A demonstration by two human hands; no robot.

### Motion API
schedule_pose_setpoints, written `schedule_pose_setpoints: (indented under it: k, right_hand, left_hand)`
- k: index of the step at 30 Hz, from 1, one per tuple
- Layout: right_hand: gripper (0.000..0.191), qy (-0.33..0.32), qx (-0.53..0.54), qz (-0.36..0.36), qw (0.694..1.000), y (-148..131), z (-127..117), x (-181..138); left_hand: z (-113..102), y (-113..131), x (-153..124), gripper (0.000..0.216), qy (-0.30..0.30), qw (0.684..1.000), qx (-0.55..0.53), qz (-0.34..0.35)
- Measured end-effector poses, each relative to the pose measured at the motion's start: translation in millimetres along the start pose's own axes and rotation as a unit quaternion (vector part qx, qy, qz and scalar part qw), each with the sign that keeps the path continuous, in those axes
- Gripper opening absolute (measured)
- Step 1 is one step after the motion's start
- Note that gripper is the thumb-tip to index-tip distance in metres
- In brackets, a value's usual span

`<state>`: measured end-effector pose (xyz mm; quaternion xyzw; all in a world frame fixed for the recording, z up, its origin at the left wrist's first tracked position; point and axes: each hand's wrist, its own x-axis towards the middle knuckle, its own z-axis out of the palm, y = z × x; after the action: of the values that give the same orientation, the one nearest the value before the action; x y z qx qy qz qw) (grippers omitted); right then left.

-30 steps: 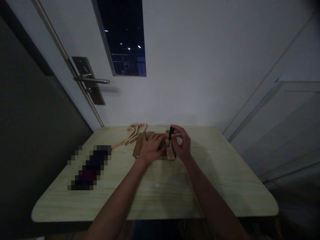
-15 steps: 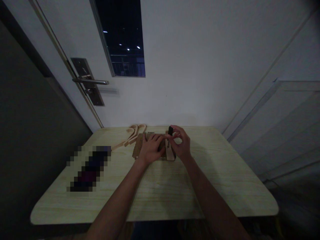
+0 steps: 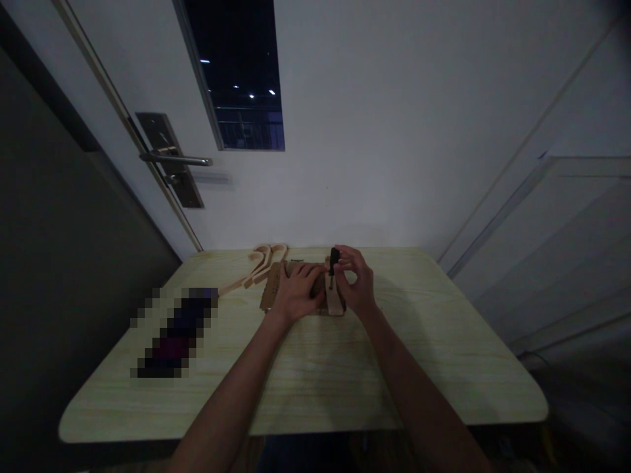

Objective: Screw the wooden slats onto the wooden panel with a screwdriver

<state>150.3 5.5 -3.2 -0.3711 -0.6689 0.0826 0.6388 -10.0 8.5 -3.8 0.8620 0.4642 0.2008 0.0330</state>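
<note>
My left hand (image 3: 298,292) lies spread over a piece of brown cardboard (image 3: 269,289) with ragged edges, its fingertips reaching the side of a small pale wooden piece (image 3: 335,303). That wooden piece rests across the right end of the cardboard. Above it, my right hand (image 3: 361,279) has thumb and fingers pinched at the black handle of a small screwdriver-like tool (image 3: 334,257). The tool stands nearly upright, and its thin dark shaft points down at the wood. Its exact tip is too small to make out.
Several curved wooden hook-shaped pieces (image 3: 266,257) lie at the table's back, left of the cardboard. A pixelated dark object (image 3: 182,335) is on the left side of the light wood table (image 3: 315,401). Behind stands a white door with a metal handle (image 3: 180,159).
The fingers of my right hand have shifted slightly on the black handle, uncovering more of it. My left hand stays in place; the view has moved a little.
</note>
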Motion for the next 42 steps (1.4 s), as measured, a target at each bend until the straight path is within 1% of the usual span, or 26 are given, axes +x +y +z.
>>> schedule_pose_setpoints:
  k: [3, 8, 12, 16, 22, 25, 35, 40, 42]
  right_hand:
    - [0.029, 0.018, -0.007, -0.006, 1.0, 2.7, 1.8, -0.1]
    - [0.037, 0.041, -0.021, -0.003, 0.999, 7.5, 4.0, -1.2]
    - [0.027, 0.017, -0.025, -0.009, 1.0, 3.5, 1.2, 0.5]
    - [0.024, 0.018, -0.014, -0.013, 1.0, -3.9, -2.9, 2.4]
    - [0.026, -0.004, 0.016, -0.002, 1.0, -2.0, -2.7, 0.4]
    - [0.029, -0.015, 0.009, 0.008, 1.0, 1.4, -0.5, -1.5]
    - [0.03, -0.001, 0.005, 0.02, 1.0, 3.8, 2.1, -1.8]
    - [0.029, 0.03, -0.007, 0.029, 0.999, 7.0, 4.8, -1.5]
    - [0.029, 0.032, -0.004, 0.039, 0.999, 7.2, 4.6, -1.7]
  left_hand:
    - [-0.2, 0.8, -0.1, 0.046, -0.001, 1.0, -0.002, -0.001]
    - [-2.7, 3.6, 0.1, 0.044, -0.01, 1.0, 0.004, -0.008]
    - [-4.1, 4.3, 0.1, 0.044, -0.011, 1.0, -0.001, -0.007]
    - [-4.7, 3.7, 0.4, 0.045, -0.018, 1.0, -0.005, -0.011]
    - [-3.9, 2.9, 0.7, 0.043, -0.018, 1.0, 0.001, -0.011]
    - [-4.2, 3.8, 0.9, 0.044, -0.018, 1.0, -0.001, -0.012]
    - [-1.6, 2.3, 0.5, 0.044, -0.007, 1.0, -0.008, -0.009]
    - [-0.5, 1.7, 0.6, 0.045, -0.004, 1.0, -0.002, -0.005]
    - [-0.7, 2.0, 0.6, 0.045, -0.006, 1.0, 0.001, -0.007]
